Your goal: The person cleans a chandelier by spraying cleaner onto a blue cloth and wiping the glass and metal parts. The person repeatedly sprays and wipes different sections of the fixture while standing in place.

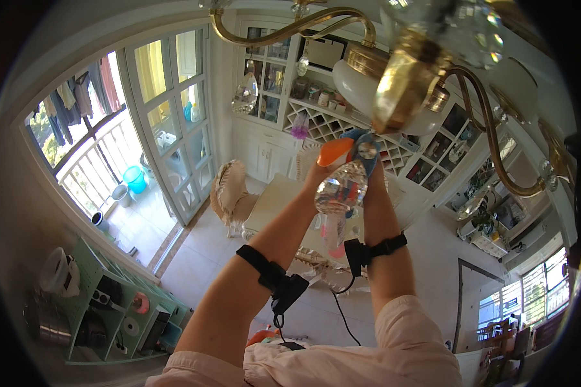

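Note:
Right before me hangs a brass chandelier (pixel 406 82) with a large faceted crystal pendant (pixel 341 187) below its central stem. Both my hands are raised under the stem, partly hidden by the pendant. My left hand (pixel 313 175) is at an orange plastic piece (pixel 335 152), which looks like a spray head. A clear bottle with pink parts (pixel 334 234) shows below the pendant; whether it joins the orange piece is hidden. My right hand (pixel 375 178) is on a blue cloth (pixel 353 134), bunched around the small crystal bead (pixel 367 150) at the stem's tip. Its fingers are mostly covered.
Curved brass arms (pixel 489 130) and hanging crystals (pixel 245 94) surround my hands. Below stand a pale table (pixel 271 205) and a covered chair (pixel 230 193). A green shelf (pixel 106 309) is at lower left. Cables run from my black wrist straps (pixel 387 245).

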`<action>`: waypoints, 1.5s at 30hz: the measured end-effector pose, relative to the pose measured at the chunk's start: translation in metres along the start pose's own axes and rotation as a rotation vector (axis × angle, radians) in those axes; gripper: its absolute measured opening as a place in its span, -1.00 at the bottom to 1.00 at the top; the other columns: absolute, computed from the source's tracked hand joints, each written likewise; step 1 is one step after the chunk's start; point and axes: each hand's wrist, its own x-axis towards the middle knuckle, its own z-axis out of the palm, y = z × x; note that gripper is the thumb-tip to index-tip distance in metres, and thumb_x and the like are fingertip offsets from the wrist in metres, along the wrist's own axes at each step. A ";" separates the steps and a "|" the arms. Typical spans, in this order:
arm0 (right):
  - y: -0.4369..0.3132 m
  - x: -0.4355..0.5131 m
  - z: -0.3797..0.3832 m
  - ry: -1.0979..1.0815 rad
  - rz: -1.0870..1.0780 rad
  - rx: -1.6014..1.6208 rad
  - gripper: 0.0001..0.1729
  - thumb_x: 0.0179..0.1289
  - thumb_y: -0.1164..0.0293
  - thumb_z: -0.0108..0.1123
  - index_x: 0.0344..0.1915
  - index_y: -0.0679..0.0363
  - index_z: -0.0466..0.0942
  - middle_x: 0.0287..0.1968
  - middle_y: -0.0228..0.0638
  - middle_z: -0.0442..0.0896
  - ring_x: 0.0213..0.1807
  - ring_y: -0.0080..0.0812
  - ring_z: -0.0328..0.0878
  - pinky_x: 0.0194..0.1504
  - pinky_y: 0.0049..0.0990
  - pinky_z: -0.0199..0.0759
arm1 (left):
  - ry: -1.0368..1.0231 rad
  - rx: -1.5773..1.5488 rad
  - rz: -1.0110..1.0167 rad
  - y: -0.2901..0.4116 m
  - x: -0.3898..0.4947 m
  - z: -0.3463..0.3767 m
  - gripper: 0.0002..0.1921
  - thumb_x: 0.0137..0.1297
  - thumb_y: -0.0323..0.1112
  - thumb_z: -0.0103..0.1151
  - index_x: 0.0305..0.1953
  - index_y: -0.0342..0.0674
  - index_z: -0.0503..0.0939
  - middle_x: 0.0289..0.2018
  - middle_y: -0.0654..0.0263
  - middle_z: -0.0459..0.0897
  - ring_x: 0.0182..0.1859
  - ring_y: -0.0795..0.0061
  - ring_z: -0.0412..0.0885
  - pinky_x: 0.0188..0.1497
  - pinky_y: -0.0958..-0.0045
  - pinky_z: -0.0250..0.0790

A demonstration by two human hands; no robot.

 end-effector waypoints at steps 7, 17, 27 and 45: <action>0.002 -0.005 -0.007 0.090 0.009 -0.238 -0.78 0.28 0.25 -0.04 -0.23 0.15 0.46 -0.42 -0.28 0.53 -0.51 -0.40 0.50 -0.58 -0.44 0.40 | 0.206 0.292 -0.053 -0.010 -0.012 -0.004 -0.57 0.06 -0.47 0.21 0.01 -0.20 0.40 -0.24 0.33 0.54 -0.28 0.58 0.53 -0.26 0.54 0.41; -0.002 -0.002 0.004 0.125 0.137 -0.024 -0.72 0.26 0.13 -0.03 -0.35 0.10 0.45 -0.51 -0.44 0.44 -0.51 -0.56 0.38 -0.49 -0.58 0.30 | 0.299 0.266 -0.177 0.008 -0.022 0.012 -0.72 0.02 -0.46 0.24 -0.18 -0.19 0.49 -0.42 0.44 0.51 -0.35 0.63 0.45 -0.27 0.52 0.30; 0.015 0.008 -0.002 0.090 0.168 0.269 -0.86 0.21 0.37 0.05 -0.39 0.20 0.48 -0.44 -0.36 0.52 -0.54 -0.48 0.43 -0.54 -0.59 0.31 | 0.333 0.280 -0.197 0.023 -0.021 0.016 -0.59 0.10 -0.51 0.12 0.03 -0.26 0.39 -0.22 0.27 0.54 -0.22 0.47 0.51 -0.20 0.41 0.37; 0.008 -0.003 0.005 -0.053 -0.041 0.176 -0.81 0.18 0.49 -0.02 -0.18 0.23 0.43 -0.37 -0.28 0.54 -0.42 -0.46 0.52 -0.41 -0.56 0.44 | 0.285 0.296 -0.172 0.021 -0.026 0.027 -0.63 0.12 -0.50 0.13 0.00 -0.25 0.39 -0.23 0.34 0.50 -0.19 0.55 0.46 -0.14 0.47 0.33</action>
